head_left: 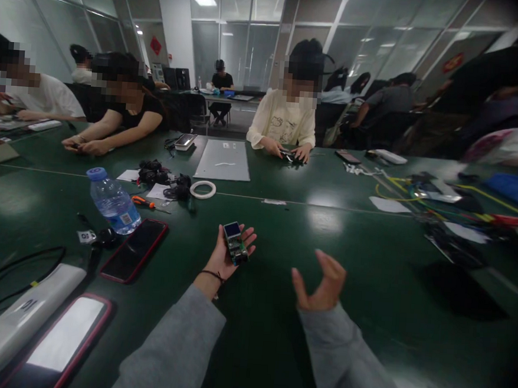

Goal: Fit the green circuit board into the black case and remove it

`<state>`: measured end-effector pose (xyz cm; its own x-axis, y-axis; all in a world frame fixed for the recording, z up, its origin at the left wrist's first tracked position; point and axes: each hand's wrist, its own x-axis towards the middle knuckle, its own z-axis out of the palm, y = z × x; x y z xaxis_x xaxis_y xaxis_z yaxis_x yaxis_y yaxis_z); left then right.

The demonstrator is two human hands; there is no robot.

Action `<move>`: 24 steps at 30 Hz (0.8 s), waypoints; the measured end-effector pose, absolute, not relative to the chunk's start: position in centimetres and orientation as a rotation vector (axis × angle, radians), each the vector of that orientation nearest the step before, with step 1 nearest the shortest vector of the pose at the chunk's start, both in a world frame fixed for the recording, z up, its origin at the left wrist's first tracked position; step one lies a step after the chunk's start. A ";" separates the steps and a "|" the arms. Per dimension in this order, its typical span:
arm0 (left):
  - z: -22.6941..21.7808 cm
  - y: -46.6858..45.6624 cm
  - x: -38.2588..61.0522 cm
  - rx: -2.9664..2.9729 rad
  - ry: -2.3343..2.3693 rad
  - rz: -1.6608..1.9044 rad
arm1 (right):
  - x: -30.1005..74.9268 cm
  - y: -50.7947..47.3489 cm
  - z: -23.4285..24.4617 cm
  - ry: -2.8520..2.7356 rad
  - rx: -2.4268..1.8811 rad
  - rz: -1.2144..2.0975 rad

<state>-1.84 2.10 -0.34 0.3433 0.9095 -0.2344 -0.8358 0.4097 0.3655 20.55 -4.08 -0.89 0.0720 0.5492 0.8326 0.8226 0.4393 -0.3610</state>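
Observation:
A small circuit board [236, 248] with a dark little screen at its top end lies across the palm of my left hand [223, 253]. The fingers of that hand curl up along the board's right edge and hold it, and a dark band circles the wrist. To the right, my right hand [321, 284] is raised above the green table with its thumb and forefinger spread apart. Nothing shows between those fingers, and the other fingers are bent and partly hidden. Both arms wear grey sleeves.
On the left are a water bottle [115, 202], a red-edged phone [135, 250], another phone [65, 340], a white device [23, 319] and an orange screwdriver [145, 202]. Ahead lie black cables [177, 188], a white ring [203, 189] and a grey panel [224, 161]. Several people work around the table [257, 347].

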 end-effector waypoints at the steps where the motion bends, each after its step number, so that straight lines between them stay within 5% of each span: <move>1: -0.3 2.1 -1.8 0.198 0.441 1.139 | 17.8 -4.2 -0.9 -1.712 -1.166 -0.308; 7: -0.2 2.1 -1.6 0.216 0.488 1.103 | 8.9 -4.3 -0.4 -1.903 -1.077 -0.248; 24: 0.4 1.3 -1.3 0.263 0.626 1.008 | 9.5 -3.1 -1.1 -1.819 -1.078 -0.185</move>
<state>-1.33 1.28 0.39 0.3790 0.8500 -0.3658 -0.7048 0.5213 0.4812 9.50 -3.08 -1.15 -0.1308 0.5893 0.7972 0.7379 0.5950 -0.3187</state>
